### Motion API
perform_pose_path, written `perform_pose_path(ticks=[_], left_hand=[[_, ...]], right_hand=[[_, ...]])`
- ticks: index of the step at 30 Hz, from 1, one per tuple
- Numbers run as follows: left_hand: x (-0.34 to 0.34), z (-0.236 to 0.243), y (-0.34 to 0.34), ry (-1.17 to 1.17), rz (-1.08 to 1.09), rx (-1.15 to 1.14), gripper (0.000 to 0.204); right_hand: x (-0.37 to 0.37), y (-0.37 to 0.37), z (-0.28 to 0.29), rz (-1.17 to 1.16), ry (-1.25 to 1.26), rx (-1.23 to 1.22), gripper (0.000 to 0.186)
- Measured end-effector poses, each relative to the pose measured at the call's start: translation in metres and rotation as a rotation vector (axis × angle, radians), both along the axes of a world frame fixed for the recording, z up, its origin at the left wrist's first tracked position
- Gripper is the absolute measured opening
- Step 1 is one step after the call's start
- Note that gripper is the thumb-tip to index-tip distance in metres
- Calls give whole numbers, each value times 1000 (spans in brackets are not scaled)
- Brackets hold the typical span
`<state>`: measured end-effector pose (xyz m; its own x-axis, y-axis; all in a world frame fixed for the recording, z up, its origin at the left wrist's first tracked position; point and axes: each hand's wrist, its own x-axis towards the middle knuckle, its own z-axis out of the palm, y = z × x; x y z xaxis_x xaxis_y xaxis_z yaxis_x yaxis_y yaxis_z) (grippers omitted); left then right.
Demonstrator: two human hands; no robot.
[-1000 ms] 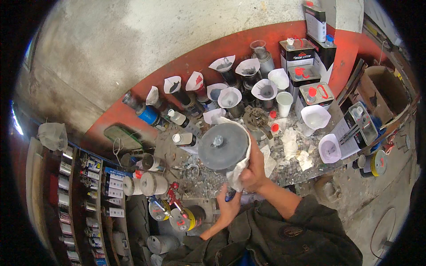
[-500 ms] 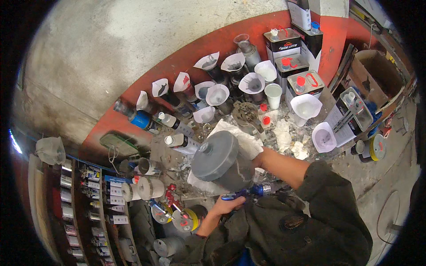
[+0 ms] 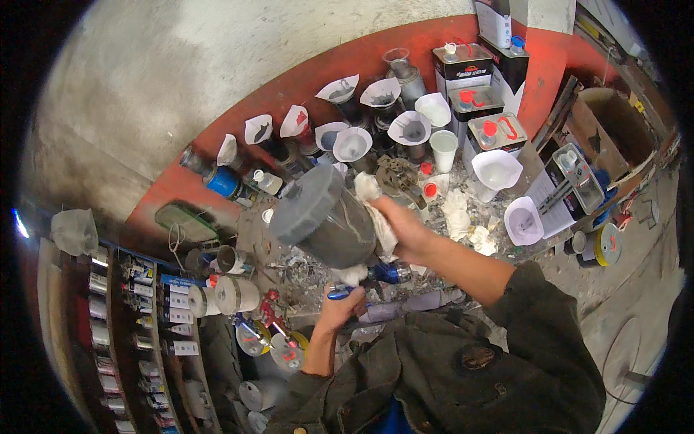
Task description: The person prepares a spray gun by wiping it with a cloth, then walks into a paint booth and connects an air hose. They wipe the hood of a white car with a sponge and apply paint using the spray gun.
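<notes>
My left hand (image 3: 343,307) is closed around the blue handle of a spray gun (image 3: 388,273). On top of the gun sits a large grey cup (image 3: 338,231) with a round lid (image 3: 307,204), tilted to the left. My right hand (image 3: 406,230) presses a crumpled white cloth (image 3: 384,230) against the cup's right side. The cloth partly hides the right fingers. More white material (image 3: 352,275) shows at the base of the cup, near the gun's body.
Paint-stained paper funnels (image 3: 352,145) stand in containers along the red wall. Rectangular cans (image 3: 463,64) are stacked at the back right, near a white cup (image 3: 443,148). Red spray gun (image 3: 273,315) hangs left of my left hand, and shelves of tins (image 3: 144,325) stand beyond it.
The spray gun and its cup have moved left, with both hands following. The cloth, earlier spread behind the cup, is now bunched against its right side.
</notes>
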<state>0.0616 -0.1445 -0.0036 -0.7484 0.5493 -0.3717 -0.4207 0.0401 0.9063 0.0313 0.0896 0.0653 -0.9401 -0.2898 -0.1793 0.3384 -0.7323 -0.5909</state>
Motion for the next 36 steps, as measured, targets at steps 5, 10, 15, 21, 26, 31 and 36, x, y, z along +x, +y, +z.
perform_pose_path(ticks=[5,10,15,21,26,31,36], left_hand=[[1,23,10,-40,118,35,21],[2,26,14,110,116,-113,18],[0,35,7,155,129,-102,15],[-8,59,0,146,-5,-141,21],[0,45,-7,205,9,-194,33],[5,39,2,383,-18,-226,20],[2,29,5,767,66,-415,18]], right_hand=[[28,24,-8,-67,635,787,43],[44,-3,-37,-87,815,1321,57],[59,8,-26,-164,941,1311,35],[58,39,-21,281,765,849,21],[62,41,-57,361,579,516,18],[73,51,-52,-263,124,468,30],[79,89,-36,-277,59,-281,51]])
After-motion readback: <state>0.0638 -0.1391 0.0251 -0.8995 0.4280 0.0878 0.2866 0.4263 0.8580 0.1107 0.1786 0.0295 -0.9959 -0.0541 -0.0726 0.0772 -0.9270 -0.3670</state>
